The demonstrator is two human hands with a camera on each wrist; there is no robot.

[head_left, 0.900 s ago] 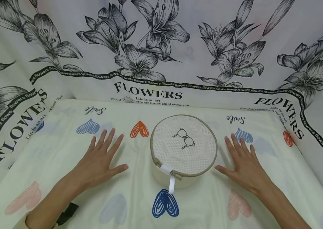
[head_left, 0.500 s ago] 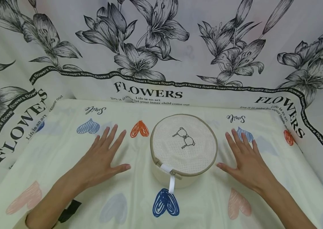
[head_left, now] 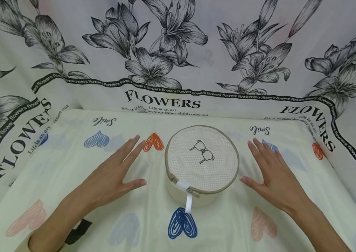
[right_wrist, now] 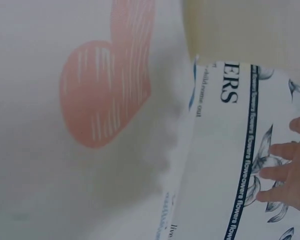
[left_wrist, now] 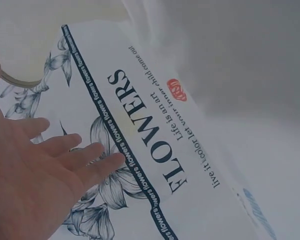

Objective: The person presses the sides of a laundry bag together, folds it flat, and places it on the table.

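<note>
A round, cream mesh pouch (head_left: 202,161) with a zipper around its top and a glasses drawing on the lid stands upright on the cloth. Its white pull tab (head_left: 188,203) hangs down the front. To its left is my left hand (head_left: 111,178), fingers straight and thumb apart, touching nothing of the pouch. On the other side my right hand (head_left: 275,178) holds a similar pose, its thumb tip close to the pouch wall but apart from it. Both wrist views show an outstretched left hand (left_wrist: 35,175) and right hand (right_wrist: 295,165) holding nothing.
A pale cloth (head_left: 152,224) printed with hearts and "Smile" covers the table. Behind it rises a white curtain (head_left: 209,70) with black lilies and "FLOWERS" lettering. A black strap piece (head_left: 78,231) shows beside my left forearm.
Both hands have turned, with their fingers drawn closer together. The left hand has shifted slightly right, towards the pouch. The pouch has stayed in place.
</note>
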